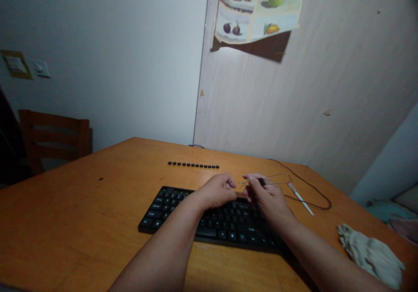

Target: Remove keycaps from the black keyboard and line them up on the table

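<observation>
A black keyboard lies on the wooden table beneath both forearms. My left hand is above its back edge with the fingers curled in; whatever they may hold is hidden. Just to the right, my right hand pinches a wire keycap puller by its dark middle. The puller's thin wire loops stick out on both sides of the fingers, one end pointing at the left hand. Behind the keyboard, several black keycaps sit in a straight row. My hands are close together but apart.
Right of the keyboard lies a white-handled brush, with a black cable curving around it. A crumpled pale cloth rests near the right edge. One small dark piece is on the left of the table. A wooden chair stands beyond.
</observation>
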`<action>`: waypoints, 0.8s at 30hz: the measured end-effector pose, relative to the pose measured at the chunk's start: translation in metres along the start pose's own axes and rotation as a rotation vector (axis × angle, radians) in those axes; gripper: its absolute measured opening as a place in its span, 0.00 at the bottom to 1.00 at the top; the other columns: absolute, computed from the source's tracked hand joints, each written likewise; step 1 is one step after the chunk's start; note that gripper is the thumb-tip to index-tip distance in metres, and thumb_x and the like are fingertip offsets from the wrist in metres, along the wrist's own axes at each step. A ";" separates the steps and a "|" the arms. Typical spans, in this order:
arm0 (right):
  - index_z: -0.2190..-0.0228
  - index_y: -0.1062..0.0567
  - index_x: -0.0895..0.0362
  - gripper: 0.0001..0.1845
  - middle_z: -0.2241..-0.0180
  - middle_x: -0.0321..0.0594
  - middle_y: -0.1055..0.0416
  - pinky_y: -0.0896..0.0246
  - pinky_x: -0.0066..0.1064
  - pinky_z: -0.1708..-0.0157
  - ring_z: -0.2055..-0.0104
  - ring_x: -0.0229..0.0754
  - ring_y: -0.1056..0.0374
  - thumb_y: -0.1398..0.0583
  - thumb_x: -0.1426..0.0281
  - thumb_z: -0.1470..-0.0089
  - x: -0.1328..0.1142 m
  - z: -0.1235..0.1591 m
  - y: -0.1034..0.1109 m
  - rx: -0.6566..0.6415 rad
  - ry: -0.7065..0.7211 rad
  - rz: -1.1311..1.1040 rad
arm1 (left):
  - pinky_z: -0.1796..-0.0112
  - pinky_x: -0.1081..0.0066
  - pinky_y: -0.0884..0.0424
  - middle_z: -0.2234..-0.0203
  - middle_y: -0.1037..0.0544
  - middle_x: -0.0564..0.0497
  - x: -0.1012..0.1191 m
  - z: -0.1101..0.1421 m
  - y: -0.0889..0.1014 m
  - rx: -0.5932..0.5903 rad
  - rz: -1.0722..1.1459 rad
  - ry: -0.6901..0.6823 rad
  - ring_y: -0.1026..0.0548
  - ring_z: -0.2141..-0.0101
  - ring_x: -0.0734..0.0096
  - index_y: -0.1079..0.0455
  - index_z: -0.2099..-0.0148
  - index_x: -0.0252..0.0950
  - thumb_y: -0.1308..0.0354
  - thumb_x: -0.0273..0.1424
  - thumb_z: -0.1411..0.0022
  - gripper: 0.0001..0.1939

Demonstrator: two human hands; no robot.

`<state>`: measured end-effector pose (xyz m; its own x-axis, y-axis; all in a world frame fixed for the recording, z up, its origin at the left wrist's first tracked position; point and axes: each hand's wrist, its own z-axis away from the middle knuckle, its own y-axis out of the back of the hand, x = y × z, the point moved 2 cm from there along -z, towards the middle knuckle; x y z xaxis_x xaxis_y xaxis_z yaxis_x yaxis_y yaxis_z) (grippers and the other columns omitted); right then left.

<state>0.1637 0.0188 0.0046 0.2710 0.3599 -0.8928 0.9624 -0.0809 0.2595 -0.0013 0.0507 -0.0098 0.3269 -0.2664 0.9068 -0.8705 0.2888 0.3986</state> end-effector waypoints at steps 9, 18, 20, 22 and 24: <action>0.60 0.24 0.55 0.13 0.62 0.44 0.25 0.36 0.35 0.58 0.60 0.45 0.29 0.43 0.64 0.44 0.009 -0.004 -0.001 -0.225 0.407 0.525 | 0.77 0.77 0.43 0.76 0.31 0.58 0.005 0.003 0.006 0.046 0.230 0.088 0.34 0.77 0.77 0.37 0.58 0.36 0.40 0.28 0.55 0.19; 0.64 0.22 0.54 0.11 0.66 0.41 0.25 0.38 0.32 0.62 0.63 0.42 0.31 0.43 0.63 0.44 0.002 -0.013 0.004 -0.215 0.402 0.632 | 0.73 0.75 0.37 0.74 0.28 0.54 0.008 0.003 0.010 0.097 0.319 0.100 0.29 0.73 0.73 0.36 0.55 0.34 0.39 0.27 0.54 0.22; 0.65 0.22 0.55 0.12 0.66 0.41 0.24 0.38 0.32 0.62 0.63 0.43 0.30 0.42 0.63 0.45 0.000 -0.021 0.013 -0.169 0.340 0.565 | 0.72 0.75 0.36 0.74 0.28 0.53 0.010 0.002 0.017 0.197 0.343 0.112 0.29 0.73 0.73 0.35 0.56 0.33 0.40 0.27 0.53 0.19; 0.65 0.22 0.56 0.14 0.67 0.41 0.24 0.38 0.32 0.64 0.65 0.42 0.30 0.42 0.60 0.46 0.001 -0.032 0.023 -0.139 0.248 0.501 | 0.73 0.75 0.36 0.74 0.27 0.52 0.010 0.001 0.026 0.334 0.358 0.117 0.30 0.74 0.74 0.33 0.58 0.33 0.41 0.28 0.51 0.15; 0.67 0.22 0.57 0.15 0.69 0.41 0.24 0.39 0.32 0.67 0.68 0.42 0.31 0.40 0.59 0.49 0.006 -0.044 0.033 -0.115 0.166 0.471 | 0.74 0.76 0.37 0.75 0.26 0.51 0.009 0.000 0.038 0.483 0.377 0.108 0.30 0.75 0.75 0.32 0.63 0.33 0.42 0.29 0.51 0.11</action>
<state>0.1961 0.0593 0.0245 0.6590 0.4527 -0.6006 0.7251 -0.1702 0.6673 -0.0312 0.0594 0.0130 -0.0221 -0.1255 0.9918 -0.9932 -0.1107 -0.0362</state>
